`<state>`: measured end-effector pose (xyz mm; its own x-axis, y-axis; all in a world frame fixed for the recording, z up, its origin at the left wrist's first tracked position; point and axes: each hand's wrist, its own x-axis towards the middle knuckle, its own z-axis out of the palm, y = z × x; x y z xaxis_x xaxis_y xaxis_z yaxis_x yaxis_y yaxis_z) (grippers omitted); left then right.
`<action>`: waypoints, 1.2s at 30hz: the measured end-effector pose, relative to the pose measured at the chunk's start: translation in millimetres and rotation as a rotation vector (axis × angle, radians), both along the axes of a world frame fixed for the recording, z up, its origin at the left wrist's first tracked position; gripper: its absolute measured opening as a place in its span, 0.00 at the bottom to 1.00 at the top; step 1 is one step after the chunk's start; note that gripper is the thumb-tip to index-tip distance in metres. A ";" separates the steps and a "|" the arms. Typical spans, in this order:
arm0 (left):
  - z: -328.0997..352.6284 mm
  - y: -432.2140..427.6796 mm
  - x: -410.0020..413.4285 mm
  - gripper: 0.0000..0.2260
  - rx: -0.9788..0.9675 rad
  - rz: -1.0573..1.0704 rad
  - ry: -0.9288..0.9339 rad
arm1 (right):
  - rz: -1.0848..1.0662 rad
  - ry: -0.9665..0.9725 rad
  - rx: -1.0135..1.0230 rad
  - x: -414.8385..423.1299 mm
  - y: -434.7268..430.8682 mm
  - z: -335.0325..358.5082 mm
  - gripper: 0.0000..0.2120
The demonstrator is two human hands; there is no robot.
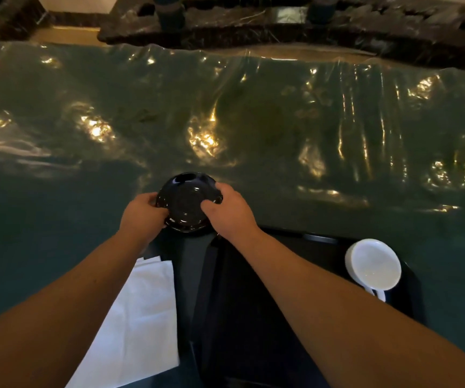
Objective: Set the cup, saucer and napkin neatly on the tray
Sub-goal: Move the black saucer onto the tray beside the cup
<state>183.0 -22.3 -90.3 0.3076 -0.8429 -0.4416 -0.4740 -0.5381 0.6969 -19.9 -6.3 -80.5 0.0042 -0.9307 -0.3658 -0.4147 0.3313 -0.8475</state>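
A glossy black saucer (187, 201) is held by both hands just past the far edge of the black tray (318, 247). My left hand (141, 217) grips its left rim and my right hand (229, 211) grips its right rim, thumb over the top. A white cup (372, 264) stands on the tray's right side, its handle toward me. A folded white napkin (138, 323) lies on the tray's left part, under my left forearm. My forearms hide much of the tray.
The table (253, 121) has a dark green cover under wrinkled, shiny clear plastic. Dark carved furniture (281, 26) stands beyond the table's far edge.
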 end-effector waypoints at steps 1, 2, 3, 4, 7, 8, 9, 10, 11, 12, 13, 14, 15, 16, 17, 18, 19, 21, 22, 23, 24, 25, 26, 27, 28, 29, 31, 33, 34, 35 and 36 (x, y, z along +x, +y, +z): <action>1.0 1.7 -0.7 0.15 -0.004 0.018 0.057 | -0.039 -0.016 -0.033 -2.4 1.2 3.3 0.18; 2.3 4.0 -1.8 0.16 -0.009 0.035 0.102 | -0.072 -0.024 -0.070 -6.4 4.0 7.0 0.15; 4.2 7.8 -3.9 0.17 -0.019 0.047 0.135 | -0.101 -0.022 -0.101 -12.0 9.1 11.0 0.14; 6.3 13.4 -7.9 0.17 -0.031 0.050 0.157 | -0.128 -0.012 -0.128 -18.4 16.8 15.4 0.14; 11.2 40.9 -29.1 0.16 -0.072 0.032 0.192 | -0.150 0.057 -0.167 -41.0 50.0 25.9 0.17; 12.0 52.6 -38.0 0.16 -0.084 0.008 0.191 | -0.144 0.083 -0.158 -49.4 63.4 27.6 0.18; 12.3 64.3 -47.4 0.17 -0.096 -0.019 0.184 | -0.143 0.105 -0.140 -57.8 78.1 28.4 0.22; 12.0 75.9 -56.4 0.17 -0.101 -0.049 0.163 | -0.148 0.119 -0.121 -66.1 93.9 28.4 0.26; 10.3 86.3 -64.2 0.17 -0.101 -0.078 0.132 | -0.157 0.129 -0.111 -74.0 109.7 27.5 0.28; 8.2 95.4 -71.7 0.17 -0.097 -0.108 0.102 | -0.166 0.134 -0.106 -81.2 124.7 26.4 0.28; 6.3 103.9 -78.7 0.17 -0.094 -0.137 0.082 | -0.172 0.140 -0.094 -87.8 138.2 25.0 0.29; 4.9 111.7 -85.8 0.17 -0.090 -0.169 0.065 | -0.175 0.147 -0.079 -93.9 149.9 23.4 0.30; 3.8 118.8 -92.2 0.17 -0.087 -0.205 0.046 | -0.177 0.154 -0.066 -99.7 159.6 21.6 0.30; 3.1 125.0 -98.2 0.17 -0.086 -0.239 0.026 | -0.186 0.160 -0.057 -105.1 167.6 20.0 0.30; 2.0 130.1 -103.8 0.17 -0.086 -0.270 0.005 | -0.200 0.165 -0.052 -109.9 174.4 17.9 0.30; 0.6 134.0 -108.8 0.18 -0.090 -0.299 -0.020 | -0.209 0.172 -0.053 -114.1 180.4 15.7 0.29; -0.3 137.2 -113.8 0.18 -0.097 -0.327 -0.048 | -0.213 0.181 -0.053 -117.5 185.6 13.1 0.29; -0.5 141.6 -123.2 0.19 -0.103 -0.372 -0.097 | -0.202 0.206 -0.050 -122.3 193.7 8.9 0.30; 0.0 142.8 -127.5 0.20 -0.097 -0.382 -0.111 | -0.190 0.223 -0.051 -124.0 196.5 7.1 0.30; 0.5 144.1 -131.0 0.21 -0.084 -0.386 -0.118 | -0.178 0.241 -0.055 -125.6 198.4 5.4 0.31; 0.8 145.0 -133.9 0.21 -0.068 -0.387 -0.119 | -0.164 0.262 -0.062 -127.1 199.8 3.9 0.31; 1.5 145.7 -136.3 0.22 -0.053 -0.393 -0.116 | -0.146 0.285 -0.070 -128.6 200.7 2.4 0.32; 2.4 145.8 -138.0 0.23 -0.044 -0.405 -0.108 | -0.124 0.309 -0.079 -129.9 201.3 1.0 0.32; 2.9 145.7 -139.5 0.23 -0.043 -0.423 -0.098 | -0.100 0.332 -0.086 -131.0 201.2 -0.5 0.33; 2.9 145.7 -140.3 0.24 -0.047 -0.444 -0.090 | -0.073 0.355 -0.085 -131.9 201.2 -2.1 0.34; 2.3 146.0 -140.4 0.25 -0.049 -0.465 -0.091 | -0.046 0.377 -0.072 -132.6 201.0 -3.5 0.35; 1.5 149.4 -138.7 0.31 -0.035 -0.505 -0.122 | 0.002 0.437 -0.039 -133.3 201.9 -4.7 0.37; 0.7 157.6 -136.4 0.39 -0.056 -0.557 -0.172 | 0.045 0.530 -0.072 -133.3 205.6 -5.0 0.38; -0.1 162.7 -135.9 0.41 -0.090 -0.590 -0.193 | 0.085 0.588 -0.138 -132.8 208.6 -5.7 0.38; -1.3 167.6 -135.5 0.43 -0.120 -0.624 -0.215 | 0.144 0.634 -0.222 -131.8 211.5 -6.7 0.38; -3.4 172.1 -134.4 0.45 -0.132 -0.654 -0.235 | 0.214 0.662 -0.297 -130.0 214.1 -7.8 0.37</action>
